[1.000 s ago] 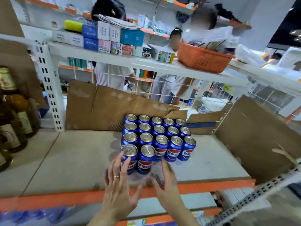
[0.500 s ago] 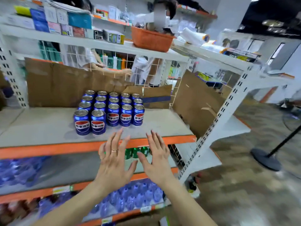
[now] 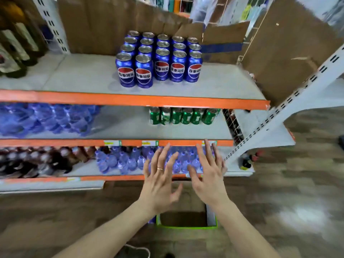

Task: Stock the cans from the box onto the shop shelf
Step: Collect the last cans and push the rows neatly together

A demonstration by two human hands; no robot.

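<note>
Both hands empty, fingers spread: left hand [image 3: 160, 185] and right hand [image 3: 209, 180] hang side by side in front of the lower shelves, above the box [image 3: 183, 218] on the floor. Blue cans [image 3: 160, 59] stand packed in rows on the upper shelf [image 3: 130, 99], the front row only two cans wide.

Risks: the block sits near the shelf lip, so a careless placement could nudge a front can off the edge. A two-handed grab out of the box could drop a can.

Box contents hidden by hands and forearms; can't tell how many cans remain. Lower shelf stock is blurred.
</note>
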